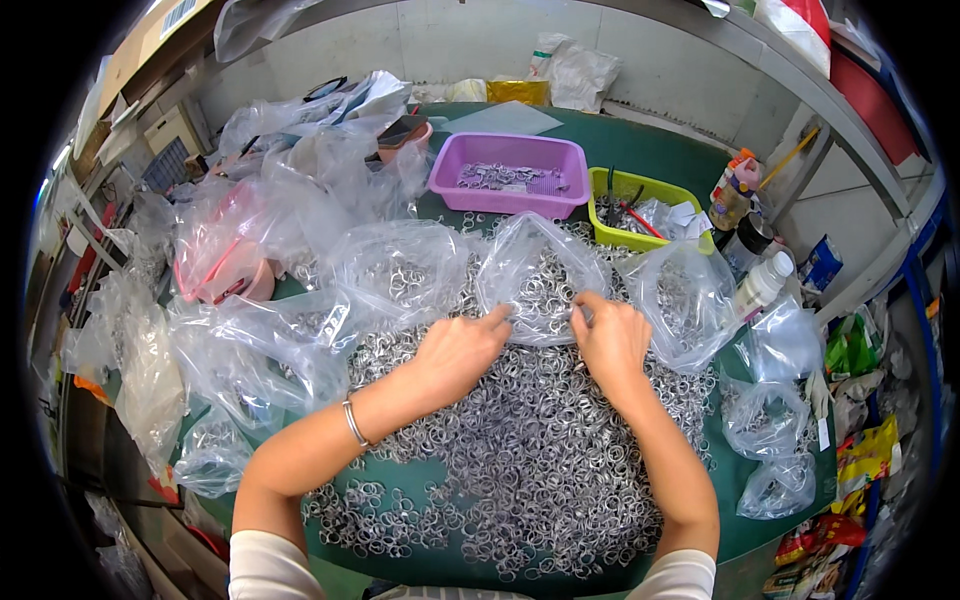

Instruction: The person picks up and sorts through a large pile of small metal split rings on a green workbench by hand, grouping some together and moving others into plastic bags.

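A clear plastic bag (540, 325) stands with its mouth spread in the middle of the table, and silvery metal rings lie inside it. At its near left edge, my left hand (462, 350) is closed with the fingertips pinching the rim. My right hand (614, 345) pinches the rim on the near right. Below both hands spreads a large heap of metal rings (540, 450), reaching toward the table's near edge. More clear bags with rings flank the middle one, a left bag (400, 270) and a right bag (685, 300).
Behind the bags stand a purple basket (510, 205) and a yellow-green basket (625, 238) holding tools and rings. Crumpled plastic bags (250, 340) cover the left side of the green table (740, 545). Bottles (765, 280) stand at the right, near a metal shelf post (860, 150).
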`<state>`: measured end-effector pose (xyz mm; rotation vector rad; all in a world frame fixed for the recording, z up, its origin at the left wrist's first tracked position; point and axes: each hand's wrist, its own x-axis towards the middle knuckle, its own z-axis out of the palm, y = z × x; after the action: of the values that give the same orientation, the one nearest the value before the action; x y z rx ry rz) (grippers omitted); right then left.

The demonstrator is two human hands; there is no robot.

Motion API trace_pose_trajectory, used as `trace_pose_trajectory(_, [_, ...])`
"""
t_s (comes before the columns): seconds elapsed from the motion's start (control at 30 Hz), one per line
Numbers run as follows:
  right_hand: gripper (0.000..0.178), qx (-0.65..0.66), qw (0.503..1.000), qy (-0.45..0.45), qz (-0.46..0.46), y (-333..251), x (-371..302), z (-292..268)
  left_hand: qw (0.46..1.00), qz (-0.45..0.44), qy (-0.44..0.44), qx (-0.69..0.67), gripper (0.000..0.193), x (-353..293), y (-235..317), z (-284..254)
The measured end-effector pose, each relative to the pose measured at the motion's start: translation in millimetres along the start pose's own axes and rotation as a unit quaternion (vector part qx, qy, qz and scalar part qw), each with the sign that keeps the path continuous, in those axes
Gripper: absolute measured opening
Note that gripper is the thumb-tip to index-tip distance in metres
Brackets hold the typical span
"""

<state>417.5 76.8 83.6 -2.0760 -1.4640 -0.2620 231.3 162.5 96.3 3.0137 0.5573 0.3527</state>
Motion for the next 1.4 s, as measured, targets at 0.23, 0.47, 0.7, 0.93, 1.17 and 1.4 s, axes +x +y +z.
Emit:
trace_pose_trajectory(0.23, [0.029,-0.049,0.998,-0.027,0.014,-1.3,0.4,-11.1,1.0,0.01,-0.016,-0.017,0.029,-3.8,0.6,-0.6])
trace_pose_trajectory(0.47, [0.033,-0.094,0.994,-0.057,-0.007,-1.8,-8.2,-24.2,0.998,0.004,-0.058,-0.011,0.029,-12.6,4.5,-5.8])
trace_pose_trajectory(0.7, [0.027,-0.076,0.995,-0.044,-0.038,-11.8,-11.8,-28.5,0.998,0.064,-0.011,-0.02,0.022,-15.7,3.0,-3.0])
trace_pose_trajectory(0.93, [0.015,-0.045,0.997,-0.064,-0.023,-7.5,-12.7,-31.0,0.996,0.08,-0.026,-0.038,0.023,-18.9,8.9,-11.1])
trace_pose_trajectory(1.17, [0.01,-0.102,0.991,-0.018,-0.086,-7.0,-12.7,-11.1,0.996,0.05,-0.008,-0.08,0.03,-13.2,9.3,-6.0])
trace_pose_trajectory(1.4, [0.01,0.01,0.96,0.274,-0.061,27.8,-22.4,-70.8,0.995,0.024,0.04,-0.082,0.052,-13.1,19.5,-21.1])
